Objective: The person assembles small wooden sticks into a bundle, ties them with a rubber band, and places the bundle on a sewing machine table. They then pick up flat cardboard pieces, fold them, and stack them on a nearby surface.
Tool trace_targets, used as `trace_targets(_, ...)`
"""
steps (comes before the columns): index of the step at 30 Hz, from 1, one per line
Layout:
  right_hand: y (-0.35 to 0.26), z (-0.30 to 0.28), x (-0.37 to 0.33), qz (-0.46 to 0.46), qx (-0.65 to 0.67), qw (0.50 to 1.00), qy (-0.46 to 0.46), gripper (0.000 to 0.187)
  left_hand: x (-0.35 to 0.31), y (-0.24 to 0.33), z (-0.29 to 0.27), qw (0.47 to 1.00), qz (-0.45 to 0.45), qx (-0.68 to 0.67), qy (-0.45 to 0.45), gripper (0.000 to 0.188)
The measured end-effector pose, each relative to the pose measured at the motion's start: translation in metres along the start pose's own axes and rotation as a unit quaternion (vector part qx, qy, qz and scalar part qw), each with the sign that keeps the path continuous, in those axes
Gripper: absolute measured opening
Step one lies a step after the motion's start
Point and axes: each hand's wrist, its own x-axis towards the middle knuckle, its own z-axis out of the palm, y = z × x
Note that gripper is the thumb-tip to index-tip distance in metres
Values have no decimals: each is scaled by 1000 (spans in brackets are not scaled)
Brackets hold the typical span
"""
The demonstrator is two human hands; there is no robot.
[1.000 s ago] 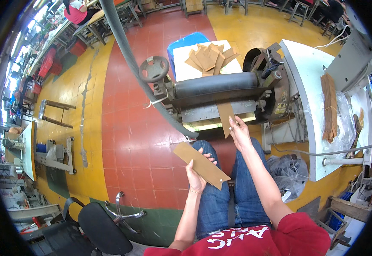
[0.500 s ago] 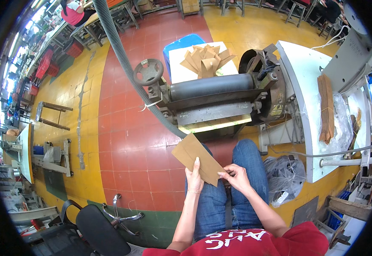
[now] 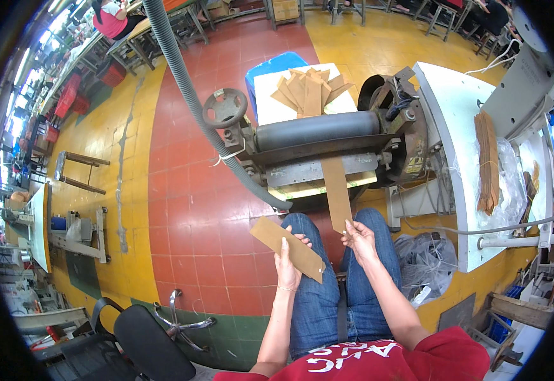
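I saw the left hand (image 3: 287, 269) grip a flat brown piece (image 3: 300, 256), maybe several; the right hand (image 3: 360, 242) pinched a brown strip (image 3: 336, 192) by its near end, far end over the metal plate (image 3: 296, 173) before the roller (image 3: 318, 131). Flat, square guiding, I judged, suited it, hands well clear.

I see a long, flat, tan-brown strip, like leather or card (image 3: 336, 193), pinched at its near end by the right fingers (image 3: 351, 233). It runs away in front of them. A flat, tan-brown, leather-like piece (image 3: 302, 256) slants across the left fingers (image 3: 303, 239), under the thumb, poking out both sides.
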Motion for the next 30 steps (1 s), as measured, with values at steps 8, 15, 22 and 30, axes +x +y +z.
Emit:
trace_targets(8, -47, 39, 41, -78, 37, 989, -123, 50, 1, 0, 1, 994, -35, -72, -71, 52)
trace_targets(15, -11, 28, 14, 22, 29, 993, -113, 71, 0, -1, 5, 997, -65, 10, -49, 53)
trace_targets(22, 16, 1, -68, -50, -253, 943, -212, 27, 1, -5, 4, 999, -19, 47, -8, 38)
trace_targets(30, -31, 27, -73, -283, -363, 881, -110, 18, 4, 5, 10, 994, 73, 21, 79, 29)
